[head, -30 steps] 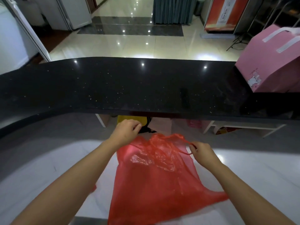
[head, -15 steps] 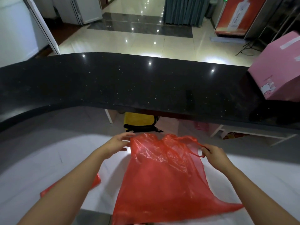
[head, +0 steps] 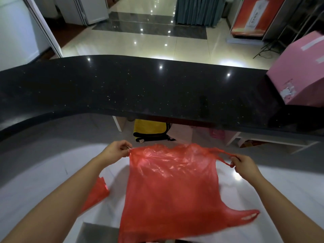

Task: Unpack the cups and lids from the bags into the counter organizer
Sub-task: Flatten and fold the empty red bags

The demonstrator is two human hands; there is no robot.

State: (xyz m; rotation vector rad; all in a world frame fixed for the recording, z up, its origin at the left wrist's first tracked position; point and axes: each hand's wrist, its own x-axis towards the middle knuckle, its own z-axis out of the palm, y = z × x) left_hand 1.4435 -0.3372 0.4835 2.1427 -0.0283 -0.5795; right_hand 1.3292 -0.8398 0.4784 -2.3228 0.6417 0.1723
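No legible text is present. The red poster [head: 254, 14] at far right carries white vertical characters too small to read. The pink box [head: 301, 71] bears a torn, unreadable label.

Left bare hand [head: 116, 150]: we see no glove, ring or watch.
Right bare hand [head: 245, 164]: likewise unadorned.
Forearms: we see both bare, no sleeves.

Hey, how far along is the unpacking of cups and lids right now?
Done: the red bag hangs flat and looks empty. In hand: left hand and right hand pinch its top corners, spreading it. Left: cannot tell; no cups, lids or organizer are in view. Another red bag lies lower left.
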